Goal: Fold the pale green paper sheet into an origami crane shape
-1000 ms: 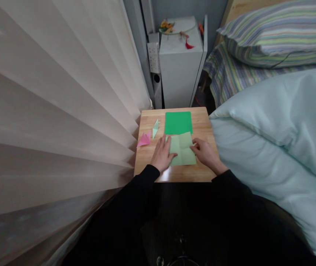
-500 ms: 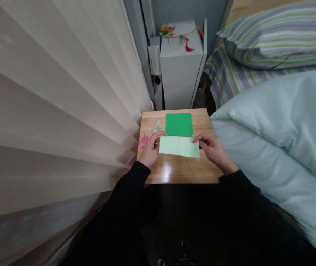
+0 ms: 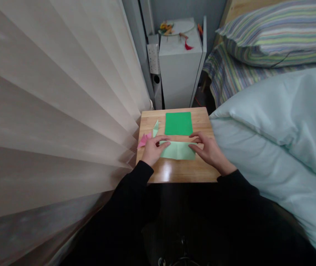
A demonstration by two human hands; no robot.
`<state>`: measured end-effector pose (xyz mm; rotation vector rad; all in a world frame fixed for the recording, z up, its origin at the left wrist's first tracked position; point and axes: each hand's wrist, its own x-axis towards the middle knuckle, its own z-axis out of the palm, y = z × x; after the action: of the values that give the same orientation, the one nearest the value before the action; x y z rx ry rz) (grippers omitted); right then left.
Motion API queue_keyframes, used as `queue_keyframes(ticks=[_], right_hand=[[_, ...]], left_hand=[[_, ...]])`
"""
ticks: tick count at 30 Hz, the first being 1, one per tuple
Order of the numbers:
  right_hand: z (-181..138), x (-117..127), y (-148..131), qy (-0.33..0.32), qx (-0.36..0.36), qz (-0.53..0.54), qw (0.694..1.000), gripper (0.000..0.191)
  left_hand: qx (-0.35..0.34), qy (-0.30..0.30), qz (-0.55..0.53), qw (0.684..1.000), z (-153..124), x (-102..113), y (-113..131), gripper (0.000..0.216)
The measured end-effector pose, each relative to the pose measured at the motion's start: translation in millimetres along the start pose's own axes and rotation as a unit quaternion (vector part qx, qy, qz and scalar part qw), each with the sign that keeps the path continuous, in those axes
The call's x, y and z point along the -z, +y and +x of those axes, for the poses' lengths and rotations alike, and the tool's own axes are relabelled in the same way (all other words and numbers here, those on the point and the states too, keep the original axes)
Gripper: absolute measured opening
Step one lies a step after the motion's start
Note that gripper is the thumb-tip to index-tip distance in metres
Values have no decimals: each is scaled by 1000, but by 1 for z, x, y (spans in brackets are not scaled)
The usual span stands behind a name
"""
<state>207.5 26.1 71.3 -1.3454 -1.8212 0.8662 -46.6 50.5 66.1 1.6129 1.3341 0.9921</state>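
A pale green sheet of origami paper (image 3: 178, 151), folded into a long rectangle with a crease down its middle, is between my hands over the wooden table (image 3: 182, 173). My left hand (image 3: 154, 148) pinches its upper left corner, thumb on the near face. At the upper right corner, my right hand (image 3: 207, 148) has its thumb on the paper and its fingers curled behind. Just beyond lies a bright green square of paper (image 3: 178, 123). Left of it stand a folded light green paper piece (image 3: 155, 128) and a folded pink paper piece (image 3: 144, 139), close to my left hand.
A pleated curtain (image 3: 77, 111) hangs along the table's left side. To the right is a bed with a pale blue quilt (image 3: 271, 122) and a striped pillow (image 3: 280, 35). Behind the table stands a white cabinet (image 3: 180, 77) with a red tassel (image 3: 188, 46) on top.
The pale green paper has come slightly nearer to me and tilted. Both thumbs now lie on its near face, and my right hand has shifted slightly left.
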Motion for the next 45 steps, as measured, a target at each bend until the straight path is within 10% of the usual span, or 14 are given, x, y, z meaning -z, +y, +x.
queue_keyframes(ticks=[16, 45], right_hand=[[-2, -17, -25, 17, 207, -218, 954, 17], [-9, -24, -44, 48, 222, -167, 960, 14]], left_hand=[[-304, 27, 165, 938, -13, -17, 11, 17], [-309, 77, 133, 939, -26, -20, 33, 15]])
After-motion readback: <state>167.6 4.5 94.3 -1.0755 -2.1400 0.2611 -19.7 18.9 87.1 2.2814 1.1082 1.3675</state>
